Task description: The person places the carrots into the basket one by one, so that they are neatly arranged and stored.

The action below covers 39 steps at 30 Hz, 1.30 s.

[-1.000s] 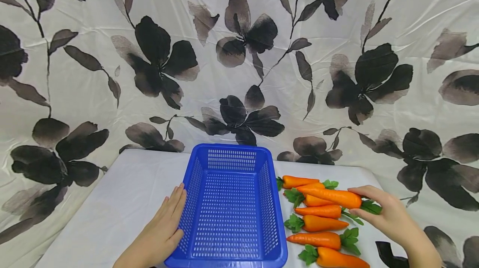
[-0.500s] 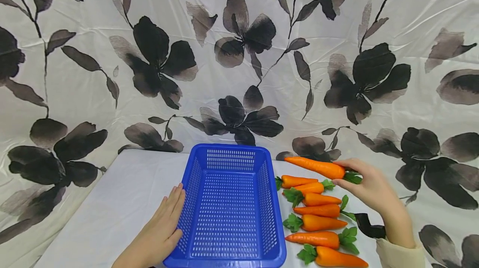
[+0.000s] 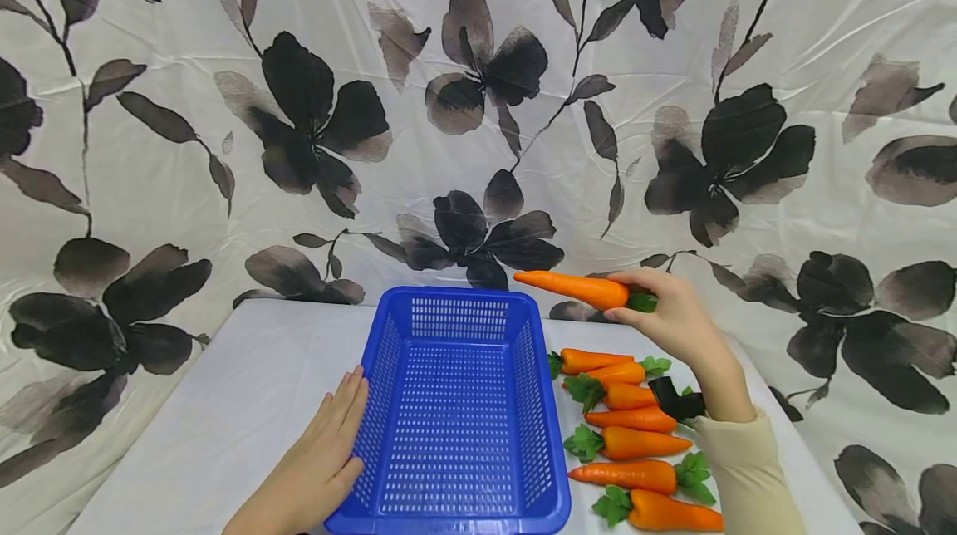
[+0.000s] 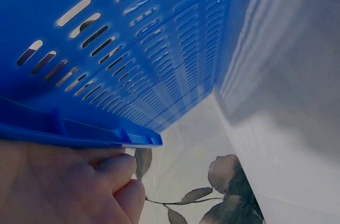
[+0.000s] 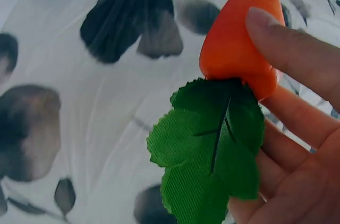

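In the head view, my right hand (image 3: 665,311) pinches an orange carrot (image 3: 576,287) near its leafy end. The carrot is in the air, its tip over the far right corner of the blue basket (image 3: 555,402). In the right wrist view, the thumb presses the thick end of the carrot (image 5: 241,38) and green leaves (image 5: 212,144) hang below it. My left hand (image 3: 317,452) lies along the basket's left side with straight fingers touching the rim. The left wrist view shows that hand (image 4: 69,181) against the underside of the basket's rim (image 4: 79,136).
Several more carrots (image 3: 646,442) with green leaves lie in a column on the white table (image 3: 202,410), right of the basket. Behind the table hangs a white cloth (image 3: 419,161) with dark flowers. A black strap piece (image 3: 676,400) sits at my right wrist.
My right hand has lifted the carrot off the others and carried it up and leftward to the basket's far right corner. The left hand and basket have stayed in place.
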### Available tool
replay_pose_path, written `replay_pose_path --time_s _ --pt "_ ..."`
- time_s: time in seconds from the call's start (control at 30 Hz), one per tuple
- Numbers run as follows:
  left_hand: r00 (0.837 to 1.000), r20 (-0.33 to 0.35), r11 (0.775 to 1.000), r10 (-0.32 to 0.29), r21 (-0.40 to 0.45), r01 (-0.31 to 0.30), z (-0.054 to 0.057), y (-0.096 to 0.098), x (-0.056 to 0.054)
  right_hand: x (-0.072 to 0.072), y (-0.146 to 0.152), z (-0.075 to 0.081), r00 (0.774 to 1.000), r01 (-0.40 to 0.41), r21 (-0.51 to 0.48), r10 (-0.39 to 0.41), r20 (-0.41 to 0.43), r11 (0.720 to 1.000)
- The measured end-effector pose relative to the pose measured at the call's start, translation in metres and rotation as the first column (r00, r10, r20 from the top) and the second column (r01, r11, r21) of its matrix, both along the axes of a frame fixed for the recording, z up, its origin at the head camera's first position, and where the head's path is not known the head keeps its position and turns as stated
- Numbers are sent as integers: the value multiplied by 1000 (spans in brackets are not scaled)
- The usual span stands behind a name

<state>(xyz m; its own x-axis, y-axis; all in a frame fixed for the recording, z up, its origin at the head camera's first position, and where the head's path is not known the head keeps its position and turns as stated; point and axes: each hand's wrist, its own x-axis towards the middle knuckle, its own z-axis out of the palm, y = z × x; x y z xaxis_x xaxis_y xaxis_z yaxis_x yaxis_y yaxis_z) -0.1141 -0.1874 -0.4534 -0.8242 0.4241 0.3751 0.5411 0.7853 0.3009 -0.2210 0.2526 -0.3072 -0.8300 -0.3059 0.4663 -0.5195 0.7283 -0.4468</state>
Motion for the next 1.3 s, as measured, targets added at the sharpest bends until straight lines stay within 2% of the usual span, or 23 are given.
replay_pose_path --time_s 0.27,0.37,0.47,0.57,0.77,1.03,1.2,1.3 --pt "1000 17 1000 7 -7 -6 1 -1 0 -26 -41 -1 991 -27 -100 39 126 995" --pt "1000 24 1000 9 -6 -9 1 -1 0 -35 -58 -5 988 -49 -130 68 140 990" --pt "1000 17 1000 8 -2 -8 1 0 0 -43 -76 -9 983 -58 -146 82 162 988" --pt "1000 12 1000 6 1 -6 0 0 -1 -52 -94 -16 978 -33 -128 58 203 991" --pt "1000 9 1000 3 10 -3 0 0 -1 -68 -126 -39 954 0 -102 30 298 995" --pt "999 32 1000 3 10 -3 1 1 0 -86 -154 -74 946 45 31 -52 320 999" --pt "998 54 1000 16 3 -16 2 1 2 -91 -165 -93 923 88 64 -106 370 994" --pt "999 52 1000 14 8 -15 1 0 2 -93 -170 -106 900 131 86 -155 408 988"
